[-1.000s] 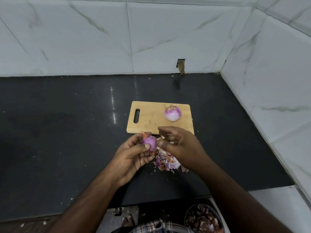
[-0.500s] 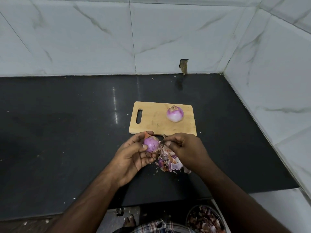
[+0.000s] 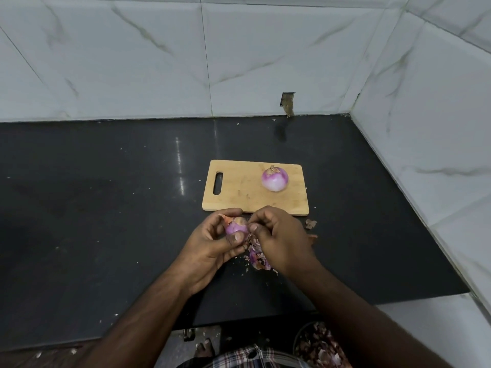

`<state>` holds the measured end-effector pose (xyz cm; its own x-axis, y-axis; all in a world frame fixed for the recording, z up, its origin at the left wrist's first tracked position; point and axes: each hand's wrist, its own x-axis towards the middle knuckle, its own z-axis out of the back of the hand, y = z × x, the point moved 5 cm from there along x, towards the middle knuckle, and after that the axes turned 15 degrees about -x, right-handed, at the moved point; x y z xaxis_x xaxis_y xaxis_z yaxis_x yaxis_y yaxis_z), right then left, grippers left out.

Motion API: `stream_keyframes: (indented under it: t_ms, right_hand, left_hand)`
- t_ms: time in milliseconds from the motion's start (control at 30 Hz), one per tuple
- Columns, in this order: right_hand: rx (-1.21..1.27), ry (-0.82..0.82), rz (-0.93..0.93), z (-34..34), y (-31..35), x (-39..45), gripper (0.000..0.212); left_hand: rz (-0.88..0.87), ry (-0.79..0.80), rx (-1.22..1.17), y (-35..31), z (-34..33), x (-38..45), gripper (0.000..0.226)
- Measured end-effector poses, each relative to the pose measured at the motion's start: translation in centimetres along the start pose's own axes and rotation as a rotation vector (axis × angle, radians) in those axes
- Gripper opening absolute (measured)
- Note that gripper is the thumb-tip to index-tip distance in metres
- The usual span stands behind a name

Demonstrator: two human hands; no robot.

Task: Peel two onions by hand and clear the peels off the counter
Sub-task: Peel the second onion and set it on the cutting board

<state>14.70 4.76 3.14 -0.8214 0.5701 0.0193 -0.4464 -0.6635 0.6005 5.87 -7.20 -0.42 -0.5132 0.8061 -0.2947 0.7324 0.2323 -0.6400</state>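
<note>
Purple second onion (image 3: 236,227) gripped in left hand (image 3: 212,244); right hand (image 3: 279,239) pinches its skin. Peeling underway; next: strip remainder, gather peels (image 3: 257,257).

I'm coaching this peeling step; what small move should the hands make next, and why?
Probably pull the pinched skin away and drop it on the pile of purple peels. The right hand pinches a flap at the top of the small purple onion, which the left hand holds and which still carries orange-brown skin.
</note>
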Motion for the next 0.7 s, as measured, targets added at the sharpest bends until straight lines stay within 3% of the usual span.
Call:
stream_keyframes:
  t_ms: [133,233,400,533,700]
  right_hand:
    - [-0.073,-0.033,-0.029,0.3,-1.1,0.5,0.024]
    - [-0.062,0.055,-0.053,0.9,-2.3,0.8,0.018]
    - [0.002,0.05,0.103,1.8,-0.9,0.5,0.032]
    - [0.04,0.081,0.177,1.2,0.5,0.4,0.041]
    - [0.159,-0.043,0.139,0.3,-0.7,1.1,0.022]
  left_hand:
    - [0.012,0.017,-0.076,-0.2,0.5,0.0,0.054]
    - [0.011,0.025,-0.119,-0.2,1.0,0.0,0.057]
    - [0.013,0.023,-0.138,-0.1,0.8,-0.1,0.048]
    - [0.007,0.055,-0.117,0.1,0.5,-0.1,0.06]
    - [-0.001,0.032,-0.073,0.2,0.9,0.1,0.079]
